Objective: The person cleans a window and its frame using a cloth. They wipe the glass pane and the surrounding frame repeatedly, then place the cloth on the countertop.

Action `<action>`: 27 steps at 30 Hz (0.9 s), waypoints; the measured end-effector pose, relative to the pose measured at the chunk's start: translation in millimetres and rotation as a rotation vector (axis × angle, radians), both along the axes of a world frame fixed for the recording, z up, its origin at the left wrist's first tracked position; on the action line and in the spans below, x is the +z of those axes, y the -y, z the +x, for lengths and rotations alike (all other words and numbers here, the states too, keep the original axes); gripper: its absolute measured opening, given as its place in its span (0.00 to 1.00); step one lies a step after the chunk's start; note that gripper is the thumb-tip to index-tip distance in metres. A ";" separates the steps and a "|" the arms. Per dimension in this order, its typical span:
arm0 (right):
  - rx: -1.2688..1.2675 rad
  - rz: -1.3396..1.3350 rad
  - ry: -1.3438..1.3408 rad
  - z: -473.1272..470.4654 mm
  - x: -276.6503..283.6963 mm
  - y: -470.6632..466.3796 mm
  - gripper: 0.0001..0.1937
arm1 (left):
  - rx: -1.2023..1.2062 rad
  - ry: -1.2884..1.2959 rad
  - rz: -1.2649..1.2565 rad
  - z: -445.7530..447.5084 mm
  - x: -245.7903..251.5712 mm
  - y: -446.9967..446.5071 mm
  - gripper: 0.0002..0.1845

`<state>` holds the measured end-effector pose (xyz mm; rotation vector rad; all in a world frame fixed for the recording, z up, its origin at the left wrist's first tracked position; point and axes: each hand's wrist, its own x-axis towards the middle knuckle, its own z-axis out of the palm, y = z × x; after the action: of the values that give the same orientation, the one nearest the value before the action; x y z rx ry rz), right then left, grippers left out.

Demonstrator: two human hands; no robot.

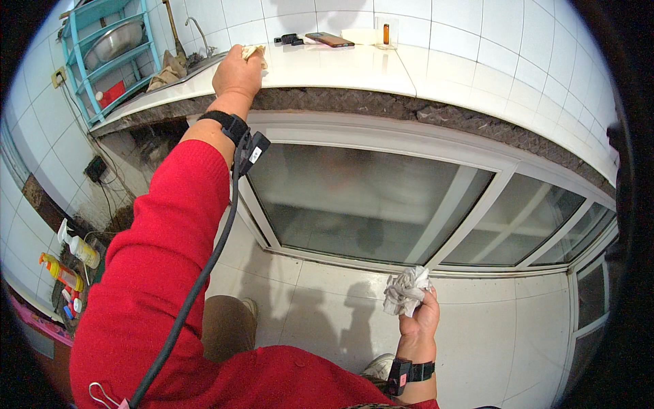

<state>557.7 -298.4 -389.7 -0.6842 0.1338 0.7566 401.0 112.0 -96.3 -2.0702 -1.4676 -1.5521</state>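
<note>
My left hand (235, 73) is stretched out over the front of the white tiled countertop (327, 71), close to the sink's edge. Its fingers are closed on a pale yellow cloth (255, 52), most of which is hidden in the grip. Lower down, in front of the cabinet, my right hand (422, 314) holds a crumpled greyish-white wad (407, 290); whether it is paper or cloth I cannot tell. Below the counter run framed glass sliding doors (357, 204). The sink's faucet (204, 38) stands behind my left hand, with a crumpled tan cloth (168, 74) beside the sink.
A smartphone (331, 40) and a clear container with an amber item (386, 33) lie at the counter's back. A blue rack (110, 69) holds a metal basin (115, 45). Spray bottles (82, 250) stand at left. A black cable (204, 271) runs along my left arm.
</note>
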 end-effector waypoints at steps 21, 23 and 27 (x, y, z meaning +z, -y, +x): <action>0.067 0.141 -0.007 -3.9 5.5 -1.9 0.18 | -0.028 0.013 -0.001 -1.2 -1.6 -4.7 0.19; 0.058 0.138 -0.010 -4.6 7.2 -2.9 0.19 | -0.027 0.012 0.005 -1.1 -1.4 -4.5 0.19; 0.080 0.143 -0.019 -4.3 7.6 -2.8 0.22 | -0.018 0.005 0.022 -0.9 -1.3 -3.7 0.19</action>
<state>553.4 -295.6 -382.1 -0.5489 0.0690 0.8414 400.2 115.7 -97.6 -2.0743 -1.4304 -1.5746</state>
